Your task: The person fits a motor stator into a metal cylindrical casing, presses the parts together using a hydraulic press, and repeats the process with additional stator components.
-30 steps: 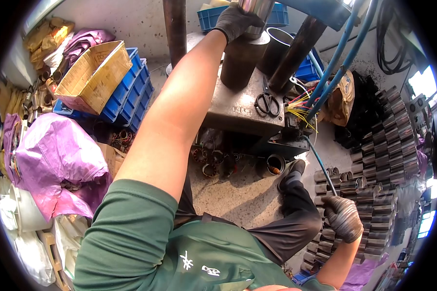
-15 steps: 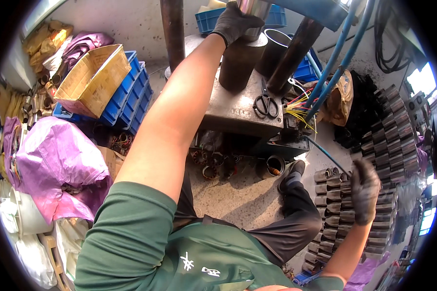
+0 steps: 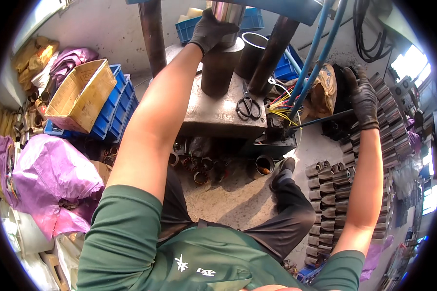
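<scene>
- The shiny metal tube stands on the dark cylinder block on the press worktop; the gloved left hand stays clamped around it.
- The right hand, half a second ago lower over the floor rows, has risen to the stacked metal sleeves, fingers spread on them, gripping nothing visible.
- Scissors lie nearby.

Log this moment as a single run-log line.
left hand: gripping shiny metal cylinder on press | right hand: resting on stacked metal sleeves | scissors: lying on press table
</scene>
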